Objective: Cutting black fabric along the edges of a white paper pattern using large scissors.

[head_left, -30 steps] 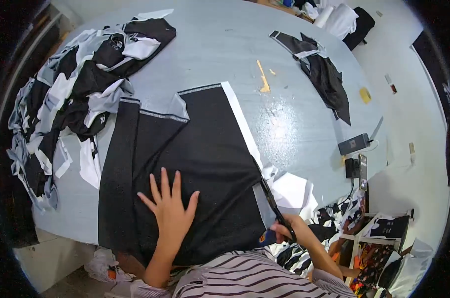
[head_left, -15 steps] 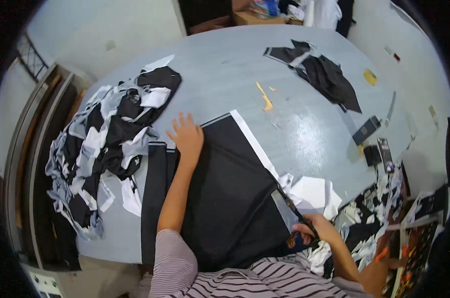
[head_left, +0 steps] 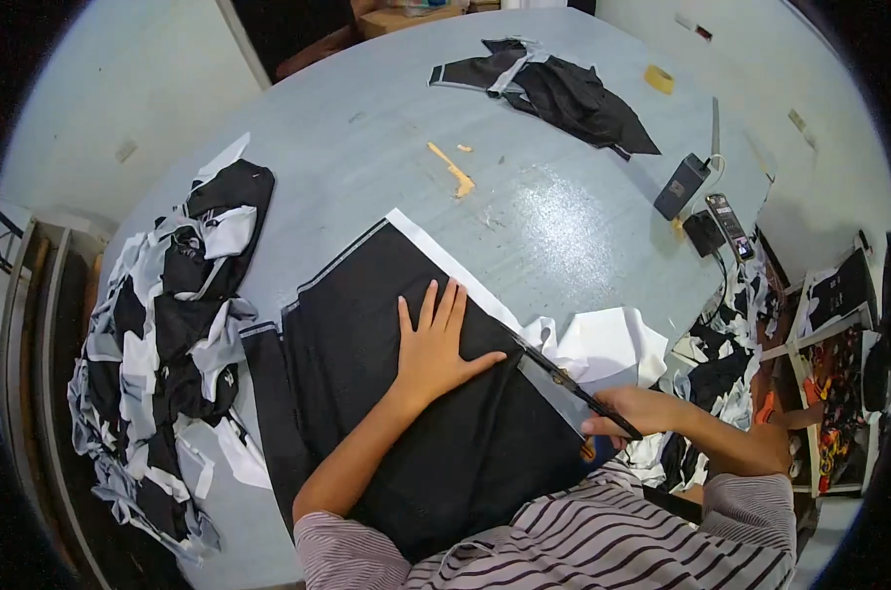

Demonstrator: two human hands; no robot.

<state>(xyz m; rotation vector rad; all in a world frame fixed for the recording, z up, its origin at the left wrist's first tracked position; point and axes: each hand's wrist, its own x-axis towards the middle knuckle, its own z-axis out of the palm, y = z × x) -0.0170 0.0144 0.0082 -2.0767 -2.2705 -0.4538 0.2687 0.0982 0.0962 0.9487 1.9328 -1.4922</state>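
Observation:
A large piece of black fabric lies flat on the grey table, with a white strip along its upper right edge. My left hand rests on the fabric with its fingers spread, near that edge. In my right hand is a pair of dark scissors, my fingers wrapped round the handles. The blades lie at the fabric's right edge, their tips beside the white strip. A cut-off white piece of cloth lies crumpled just beyond the scissors.
To the left is a heap of black, white and grey cloth scraps. More black cloth lies at the far side, with a roll of yellow tape. A dark box and a phone sit by the right edge; scraps hang below.
My left hand has moved right from the fabric's upper left edge onto its middle, near the white strip. The scissors stay at the right edge. The whole view has shifted.

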